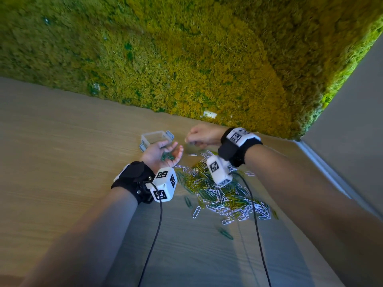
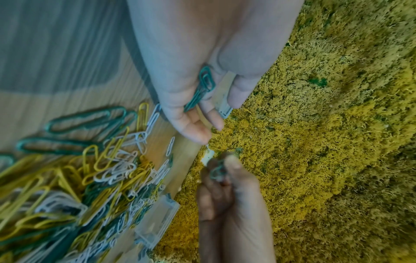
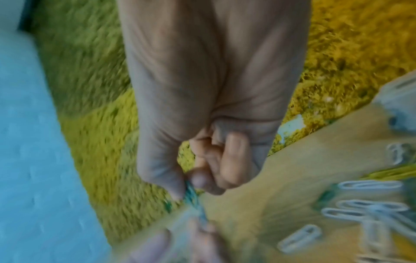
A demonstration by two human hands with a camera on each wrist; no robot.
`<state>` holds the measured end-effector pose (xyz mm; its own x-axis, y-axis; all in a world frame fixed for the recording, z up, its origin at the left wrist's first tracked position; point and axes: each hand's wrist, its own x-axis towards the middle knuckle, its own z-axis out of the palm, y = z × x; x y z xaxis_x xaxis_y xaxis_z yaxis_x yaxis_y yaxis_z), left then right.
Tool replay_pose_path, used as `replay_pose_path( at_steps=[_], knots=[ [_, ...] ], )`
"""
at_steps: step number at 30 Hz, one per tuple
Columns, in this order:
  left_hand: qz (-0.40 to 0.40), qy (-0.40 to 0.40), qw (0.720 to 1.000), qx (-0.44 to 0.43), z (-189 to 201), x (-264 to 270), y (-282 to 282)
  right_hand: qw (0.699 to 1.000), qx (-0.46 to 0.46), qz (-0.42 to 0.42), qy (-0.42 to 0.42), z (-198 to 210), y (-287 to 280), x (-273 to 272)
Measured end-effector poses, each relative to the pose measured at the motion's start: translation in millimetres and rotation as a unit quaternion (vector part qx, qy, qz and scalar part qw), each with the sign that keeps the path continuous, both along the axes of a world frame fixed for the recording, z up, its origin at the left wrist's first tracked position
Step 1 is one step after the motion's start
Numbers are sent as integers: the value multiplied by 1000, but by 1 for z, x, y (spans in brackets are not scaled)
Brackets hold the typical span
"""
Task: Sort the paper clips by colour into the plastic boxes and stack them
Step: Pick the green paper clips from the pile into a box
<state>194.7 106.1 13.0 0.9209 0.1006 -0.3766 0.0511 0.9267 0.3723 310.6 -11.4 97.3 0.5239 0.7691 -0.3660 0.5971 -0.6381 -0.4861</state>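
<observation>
Left hand point(image 1: 160, 151) palm-up, fingers relaxed, cradling green clips point(image 1: 167, 156); right hand point(image 1: 204, 135) pinching one green clip point(image 3: 193, 195) beside the plastic box point(image 1: 155, 135).

Likely an office or meeting room: a pale wood-grain desk point(image 1: 62, 146) stands against a decorative preserved-moss wall point(image 1: 186, 54) beside a plain grey wall point(image 1: 352, 104), with office paper clips point(image 1: 223, 193) heaped near the desk's far edge.

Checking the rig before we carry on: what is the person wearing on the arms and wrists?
The forearms are bare, with no sleeves. Each wrist carries a black strap: left strap, right strap. Each strap holds a white cube printed with black-and-white square markers: left cube, right cube. A thin black cable runs back from each cube. No gloves or rings show.
</observation>
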Motion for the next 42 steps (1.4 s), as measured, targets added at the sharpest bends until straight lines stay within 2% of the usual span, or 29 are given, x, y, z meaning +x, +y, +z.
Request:
replay_pose_path(
  at_steps=[2,4,5,6,8,10,13,20,22,24,26,28,30,33,38,42],
  knots=[
    [1,-7,1000,6,3,-2,-4,993,62,-8,96,13,3,1],
    [-9,-6,1000,-7,4,-2,-5,991,80,-20,105,15,6,8],
    [-15,-4,1000,-7,5,-2,-5,995,72,-37,55,12,6,14],
    [-23,0,1000,3,5,-1,-6,997,46,-46,-30,9,5,20],
    [-45,8,998,46,4,0,-5,979,-50,-46,-193,0,-2,32],
    [-79,-3,997,-6,1,2,-2,964,-117,-41,-235,-14,-7,36],
    [-103,-18,994,-37,-4,3,4,958,-132,-44,-249,-34,-6,41],
    [-96,-8,995,3,-2,3,-2,957,-167,-41,-234,-36,-14,33],
    [-95,-8,995,10,-2,2,0,966,-97,-49,-235,-35,-14,30],
    [-98,-12,995,13,-1,1,2,979,29,-57,-193,-25,-12,22],
    [-102,-12,995,2,0,2,1,987,83,-41,-133,-8,-8,5],
    [-81,-7,996,-20,-1,4,0,990,74,-16,-121,2,-4,-9],
    [-71,-7,996,-50,-2,6,1,994,6,12,-112,5,-4,-22],
    [-52,-17,995,-81,-5,7,2,993,-95,55,-41,-11,-8,-39],
    [-60,-32,992,-104,-7,6,4,986,-66,73,-133,-46,-9,-52],
    [-65,-26,994,-85,-8,7,5,986,-57,69,-141,-44,-10,-52]
  ],
)
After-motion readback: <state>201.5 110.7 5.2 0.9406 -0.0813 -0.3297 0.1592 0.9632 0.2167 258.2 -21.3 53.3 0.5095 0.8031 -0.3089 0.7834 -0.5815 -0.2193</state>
